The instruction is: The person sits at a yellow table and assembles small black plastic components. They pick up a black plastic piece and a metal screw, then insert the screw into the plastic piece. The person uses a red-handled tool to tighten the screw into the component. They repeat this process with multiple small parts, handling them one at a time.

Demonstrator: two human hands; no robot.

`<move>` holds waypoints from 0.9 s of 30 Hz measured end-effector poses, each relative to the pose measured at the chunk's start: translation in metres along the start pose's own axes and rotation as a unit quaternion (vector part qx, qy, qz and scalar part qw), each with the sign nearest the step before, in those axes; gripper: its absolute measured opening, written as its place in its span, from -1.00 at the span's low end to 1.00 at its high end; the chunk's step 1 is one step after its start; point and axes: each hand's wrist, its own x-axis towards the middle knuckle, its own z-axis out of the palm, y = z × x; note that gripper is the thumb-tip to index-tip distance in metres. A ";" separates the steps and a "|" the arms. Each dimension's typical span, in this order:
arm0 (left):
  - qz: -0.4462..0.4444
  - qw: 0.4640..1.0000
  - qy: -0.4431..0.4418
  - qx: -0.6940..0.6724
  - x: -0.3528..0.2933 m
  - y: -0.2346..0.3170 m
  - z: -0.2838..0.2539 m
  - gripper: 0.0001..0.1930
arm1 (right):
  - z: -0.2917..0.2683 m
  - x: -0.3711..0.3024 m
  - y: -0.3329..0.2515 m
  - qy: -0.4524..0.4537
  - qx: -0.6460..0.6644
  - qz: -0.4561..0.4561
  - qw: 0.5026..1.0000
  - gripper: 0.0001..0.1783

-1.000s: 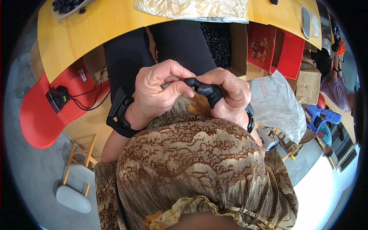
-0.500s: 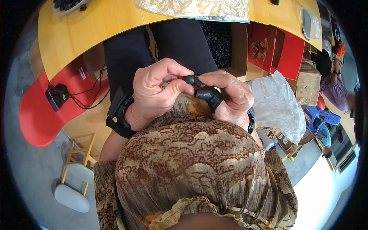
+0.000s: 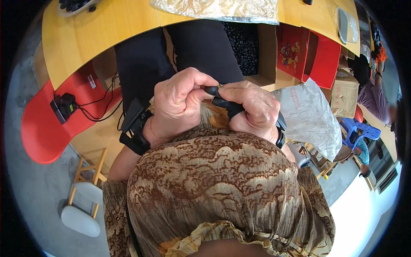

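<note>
Nearer than the worktop [image 3: 102, 36], the left hand [image 3: 177, 100] pinches a small black rounded piece [image 3: 210, 90], its long axis unclear, while the right hand [image 3: 255, 103] curls at its right end, grip hidden.

From the hands [image 3: 177, 100], the way over the left stretch of the desk's [image 3: 102, 28] near edge is open — crumpled plastic [image 3: 218, 10] blocks its middle, a container [image 3: 69, 14] stands farther in.

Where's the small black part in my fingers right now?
In the head view, the small black part is just above centre, pinched by your left hand, close beside your right hand.
</note>
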 end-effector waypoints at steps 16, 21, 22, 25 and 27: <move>-0.052 0.997 0.030 -0.046 -0.012 -0.007 0.013 -0.87 | 0.003 -0.003 0.006 -0.029 0.065 0.091 0.993 -0.62; -0.011 0.999 0.038 0.000 -0.015 -0.016 0.014 -0.86 | 0.010 -0.010 0.008 -0.001 0.059 0.046 0.997 -0.60; 0.008 0.999 0.037 0.015 -0.015 -0.018 0.015 -0.86 | 0.010 -0.010 0.009 -0.007 0.062 0.055 0.996 -0.59; -0.035 0.999 0.029 -0.017 -0.016 -0.011 0.015 -0.85 | 0.006 -0.012 0.009 -0.023 0.082 0.075 0.994 -0.57; -0.077 0.995 0.024 -0.053 -0.016 -0.009 0.015 -0.86 | 0.003 -0.013 0.011 -0.032 0.106 0.082 0.990 -0.56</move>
